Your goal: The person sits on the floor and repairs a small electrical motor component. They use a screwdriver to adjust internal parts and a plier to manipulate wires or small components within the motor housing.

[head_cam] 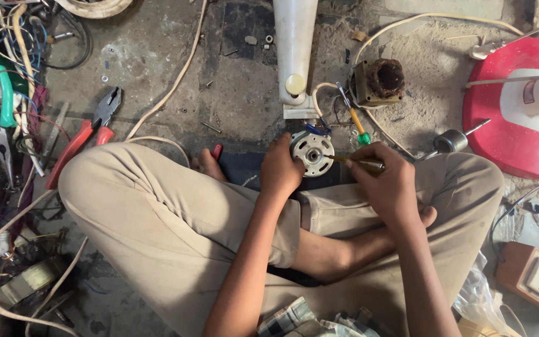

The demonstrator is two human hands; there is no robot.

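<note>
Person sits cross-legged on floor (238, 93). Left hand (280, 170) curls round small round motor (312, 151), holds it steady by knees. Right hand (387, 181) pinches screwdriver (360, 163), tip at motor middle. Step looks like screw work. Next move needs straight, steady push. Red pliers (82, 134) lie far left.

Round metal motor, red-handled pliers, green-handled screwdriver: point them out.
Round metal motor (312, 151), head view, on its silver face beside the hub.
Red-handled pliers (76, 145), head view, on one red handle.
Green-handled screwdriver (359, 128), head view, on the yellow shaft above its green handle.
</note>
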